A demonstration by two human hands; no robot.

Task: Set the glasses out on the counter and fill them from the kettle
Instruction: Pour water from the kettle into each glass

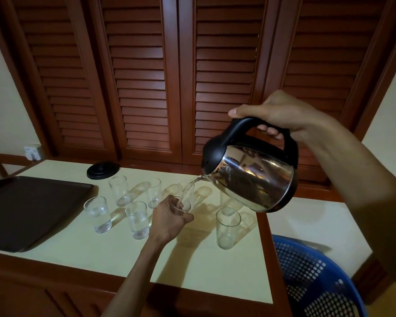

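Note:
My right hand (281, 113) grips the black handle of a steel kettle (254, 177), tilted left, and a thin stream of water runs from its spout. My left hand (167, 218) is wrapped around a clear glass (185, 205) under that stream on the pale counter (192, 266). Two glasses holding water, one at the front left (98, 214) and one beside it (137, 219), stand left of my hand. Behind them are two dry-looking glasses, one to the left (119, 191) and one to the right (154, 193). Another glass (227, 227) stands to the right, below the kettle.
A dark tray (32, 207) lies at the counter's left end. The kettle's round black base (103, 170) sits at the back, near a wall socket (33, 152). A blue perforated basket (316, 277) is at lower right, past the counter's wooden edge. Louvred wooden doors rise behind.

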